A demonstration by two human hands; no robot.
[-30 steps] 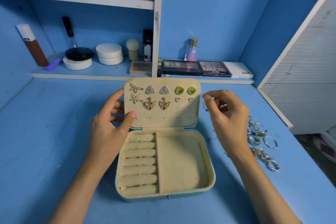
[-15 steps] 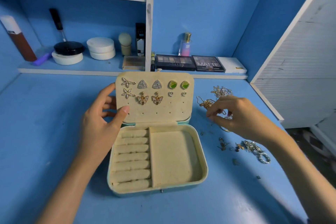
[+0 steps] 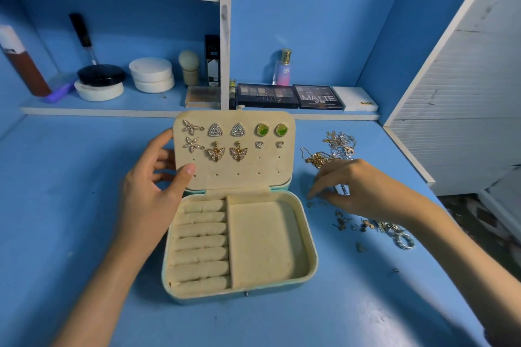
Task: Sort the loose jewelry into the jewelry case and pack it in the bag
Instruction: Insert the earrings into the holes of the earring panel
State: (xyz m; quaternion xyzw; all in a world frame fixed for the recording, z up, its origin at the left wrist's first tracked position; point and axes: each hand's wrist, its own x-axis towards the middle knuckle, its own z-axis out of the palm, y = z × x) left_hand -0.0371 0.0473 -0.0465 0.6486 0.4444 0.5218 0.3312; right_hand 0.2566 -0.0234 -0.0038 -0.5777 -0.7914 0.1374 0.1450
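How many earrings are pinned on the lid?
10: two flowers left, two triangles and two green studs top, two butterflies and two hearts below. None seems hidden.

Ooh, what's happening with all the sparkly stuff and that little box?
A person is sorting jewelry into a jewelry case. Their left hand holds the lid up, where five pairs of earrings are already pinned. Their right hand reaches down to the loose pieces on the blue table beside the case; whether it has picked one up is hard to tell. The ring rolls and the compartment hold nothing so far.
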